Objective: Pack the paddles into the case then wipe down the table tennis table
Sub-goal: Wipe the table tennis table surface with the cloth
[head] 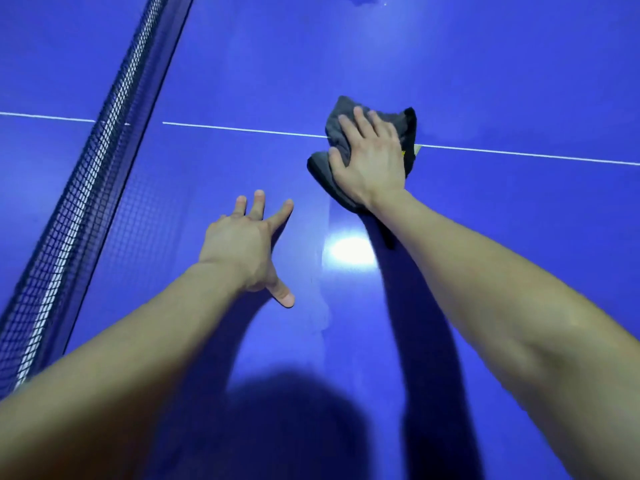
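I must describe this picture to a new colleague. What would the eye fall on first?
The right hand presses a grey cloth flat on the blue table, over the white line, right of centre. The left hand rests spread nearer, and the black net runs along the left.

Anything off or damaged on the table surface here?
Nothing damaged or spilled. Only a faint smeary streak on the table, right of the left hand, which rests open. The right hand presses the grey cloth flat.

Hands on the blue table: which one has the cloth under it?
The right hand, pressing the grey cloth across the white line. The left hand lies bare on the table, nearer the net.
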